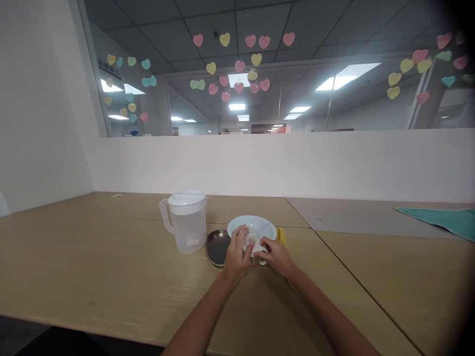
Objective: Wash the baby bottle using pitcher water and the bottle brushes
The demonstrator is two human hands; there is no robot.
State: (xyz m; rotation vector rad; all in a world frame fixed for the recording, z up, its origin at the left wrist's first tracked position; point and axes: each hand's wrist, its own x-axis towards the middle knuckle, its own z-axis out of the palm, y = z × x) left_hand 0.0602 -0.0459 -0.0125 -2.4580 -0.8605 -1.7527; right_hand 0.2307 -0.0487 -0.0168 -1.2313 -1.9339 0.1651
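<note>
In the head view my left hand (pixel 238 252) curls round the left side of a small, clear rounded cup (pixel 251 237). My right hand (pixel 274 254) pinches a white, handle-like part (pixel 262 249) at its right. The exact kind of this vessel is hard to make out. Just behind my hands stands a white bowl (pixel 252 220), partly covered by them and the cup. To the left, a round dark metal pan (pixel 217 247) lies partly behind my left hand. A yellow item (pixel 282 236), mostly hidden, shows beside the bowl, behind my right hand.
A lidded translucent pitcher (pixel 188 222) with clear liquid stands left of the pan, its handle facing left. A teal cloth (pixel 445 220) lies far right on the wooden table (pixel 111 267). A white wall with a window above it borders the table's back.
</note>
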